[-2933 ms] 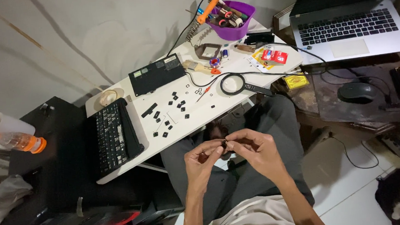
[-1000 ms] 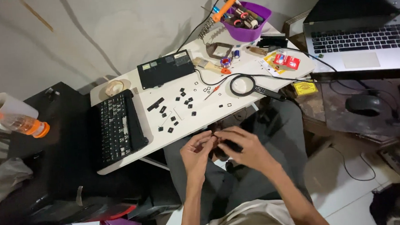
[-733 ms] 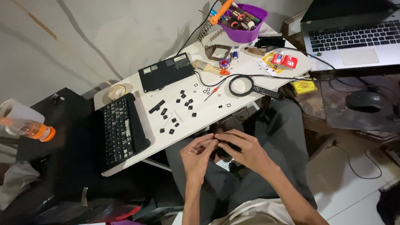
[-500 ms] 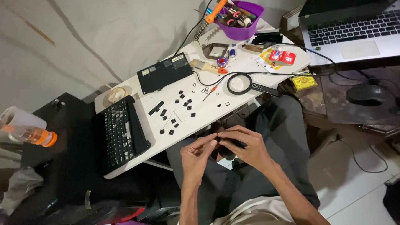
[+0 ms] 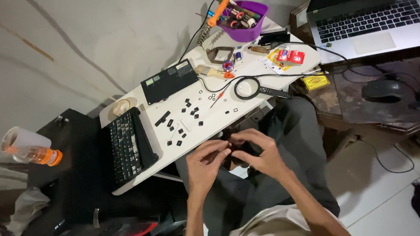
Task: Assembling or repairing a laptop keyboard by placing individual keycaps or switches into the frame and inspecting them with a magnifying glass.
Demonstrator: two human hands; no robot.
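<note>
Both hands met over the lap, the left hand [image 5: 206,162] and right hand [image 5: 258,151] pinching a small dark piece [image 5: 230,142] between their fingertips (too small to identify). Since a moment earlier they had hardly shifted, so the fiddling went on. Just beyond, loose black keycaps [image 5: 187,120] dotted the white counter [image 5: 247,99], beside a stripped keyboard [image 5: 125,146].

hands [image 5: 233,155] together, fingertips pinched, forearms raised
</note>
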